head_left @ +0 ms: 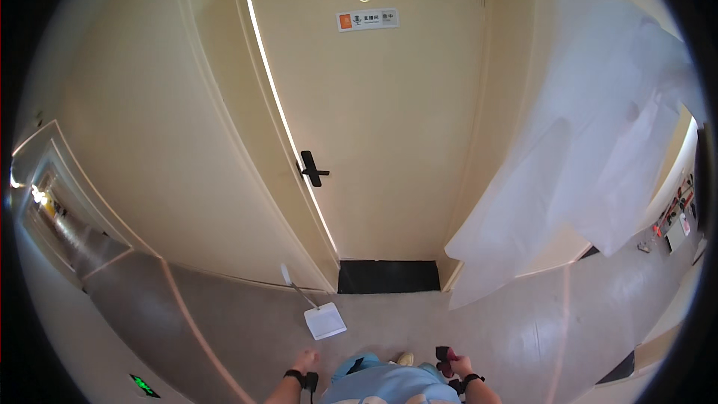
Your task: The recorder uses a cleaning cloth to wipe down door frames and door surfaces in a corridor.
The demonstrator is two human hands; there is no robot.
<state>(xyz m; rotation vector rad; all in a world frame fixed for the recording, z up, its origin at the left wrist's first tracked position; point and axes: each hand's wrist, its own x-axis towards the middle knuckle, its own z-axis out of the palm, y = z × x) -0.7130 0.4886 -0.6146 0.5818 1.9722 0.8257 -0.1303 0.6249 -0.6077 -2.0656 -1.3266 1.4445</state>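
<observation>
My left hand (305,361) hangs low in front of me, its fingers curled in, with nothing showing in them. A black band is around that wrist. My right hand (462,366) is closed around a dark red and black object (446,359), too small to name for sure; its dark, blocky end points away from me. Beyond my left hand, a white long-handled dustpan (325,322) stands on the floor, its handle leaning toward the wall. Neither hand touches it.
Ahead is a closed cream door (389,120) with a black handle (313,169) and a dark threshold (388,277). Translucent plastic sheeting (553,164) hangs at the right. Several tools (677,206) are at the far right. A corridor opening (71,217) shows at the left.
</observation>
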